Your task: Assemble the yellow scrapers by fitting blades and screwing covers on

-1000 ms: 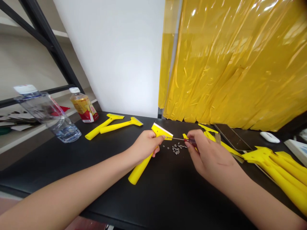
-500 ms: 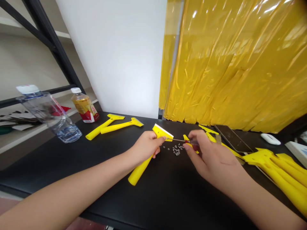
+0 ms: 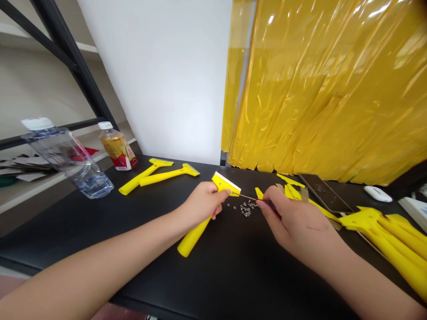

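My left hand (image 3: 203,202) is shut around the head of a yellow plastic scraper (image 3: 224,184), whose handle slants down toward me. My right hand (image 3: 293,218) pinches a thin precision screwdriver (image 3: 248,197), and most of its grip is hidden by my fingers. The screwdriver's metal tip meets the scraper's head near its right corner. A small scatter of tiny metal screws and washers (image 3: 246,210) lies on the black table (image 3: 100,249) just below the tip, between my hands.
Loose yellow scraper parts (image 3: 293,192) lie beyond my right hand, near a black smartphone (image 3: 325,186). Several yellow scrapers (image 3: 390,235) are heaped at the right, and two (image 3: 156,176) lie at the left. A water bottle (image 3: 66,162) and drink bottle (image 3: 116,149) stand left. A yellow plastic curtain (image 3: 316,89) hangs behind.
My right hand has shifted slightly, now covering more of the screwdriver's grip, with the tip still at the scraper's head. My left hand and the scraper have barely moved.
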### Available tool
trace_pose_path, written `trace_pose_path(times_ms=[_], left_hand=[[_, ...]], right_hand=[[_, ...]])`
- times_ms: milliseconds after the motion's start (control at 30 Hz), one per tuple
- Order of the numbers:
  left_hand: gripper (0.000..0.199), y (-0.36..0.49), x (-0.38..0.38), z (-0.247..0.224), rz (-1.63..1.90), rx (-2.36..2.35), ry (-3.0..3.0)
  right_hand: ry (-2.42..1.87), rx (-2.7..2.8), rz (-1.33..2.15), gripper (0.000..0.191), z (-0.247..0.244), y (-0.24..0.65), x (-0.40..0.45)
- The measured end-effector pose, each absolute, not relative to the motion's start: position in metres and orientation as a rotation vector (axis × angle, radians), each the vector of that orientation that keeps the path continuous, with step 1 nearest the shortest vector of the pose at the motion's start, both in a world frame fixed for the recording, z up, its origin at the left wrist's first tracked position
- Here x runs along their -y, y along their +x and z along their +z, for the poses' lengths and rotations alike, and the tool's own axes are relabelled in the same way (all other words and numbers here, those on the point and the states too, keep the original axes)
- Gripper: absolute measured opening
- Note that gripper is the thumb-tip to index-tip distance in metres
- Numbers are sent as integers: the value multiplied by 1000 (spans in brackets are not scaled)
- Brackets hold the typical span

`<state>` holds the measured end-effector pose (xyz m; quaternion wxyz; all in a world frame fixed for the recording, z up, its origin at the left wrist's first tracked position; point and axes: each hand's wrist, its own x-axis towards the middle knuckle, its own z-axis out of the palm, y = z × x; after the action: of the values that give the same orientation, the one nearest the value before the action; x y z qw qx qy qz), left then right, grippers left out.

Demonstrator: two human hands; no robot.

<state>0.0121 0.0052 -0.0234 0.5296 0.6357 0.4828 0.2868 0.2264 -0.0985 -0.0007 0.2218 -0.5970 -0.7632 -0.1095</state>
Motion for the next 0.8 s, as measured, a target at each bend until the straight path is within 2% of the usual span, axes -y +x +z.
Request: trace_pose_path(times_ms=[367, 800], left_hand=[[38, 12, -5, -22, 684, -1148, 1530], [39, 11, -4, -22, 663, -1142, 1558]], right_hand=[[-1672, 2056, -161, 17, -1, 226, 97], [-1703, 2048, -172, 20, 0, 228, 97]])
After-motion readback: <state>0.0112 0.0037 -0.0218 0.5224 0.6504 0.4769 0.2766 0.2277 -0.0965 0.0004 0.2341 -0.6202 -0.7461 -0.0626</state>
